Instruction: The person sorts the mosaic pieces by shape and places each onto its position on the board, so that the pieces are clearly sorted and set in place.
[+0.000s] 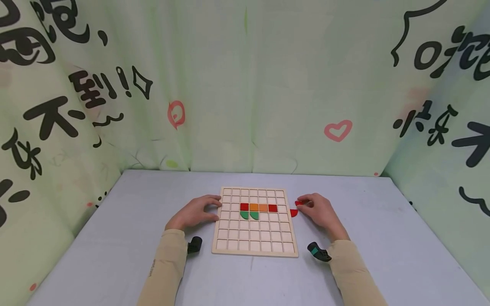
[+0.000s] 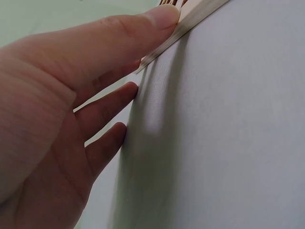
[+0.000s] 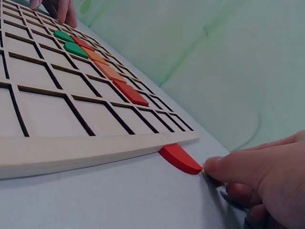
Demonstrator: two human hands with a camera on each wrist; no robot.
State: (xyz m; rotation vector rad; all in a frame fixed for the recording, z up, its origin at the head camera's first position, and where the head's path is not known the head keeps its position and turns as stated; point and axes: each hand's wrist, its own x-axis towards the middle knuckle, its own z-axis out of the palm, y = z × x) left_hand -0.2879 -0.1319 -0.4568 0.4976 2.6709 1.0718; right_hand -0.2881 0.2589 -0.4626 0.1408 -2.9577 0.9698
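Observation:
A wooden grid board [image 1: 254,255] lies flat on the table. In its cells sit two red squares [image 1: 244,207], two orange squares [image 1: 254,207] and two green quarter-round pieces [image 1: 254,215]. My left hand [image 1: 197,211] rests at the board's left edge, thumb and fingers spread; the left wrist view shows the thumb [image 2: 162,16] touching the rim. Beyond the right edge, my right hand [image 1: 319,212] pinches a red piece [image 1: 298,203], mostly hidden by the fingers. Just beside those fingertips, a red quarter-round piece [image 3: 180,158] lies on the table against the board.
The white table [image 1: 145,187] is enclosed by pale green curtains [image 1: 283,85] at the back and sides, printed with black lettering and pink shapes. Black wrist devices [image 1: 319,252] are worn near both cuffs.

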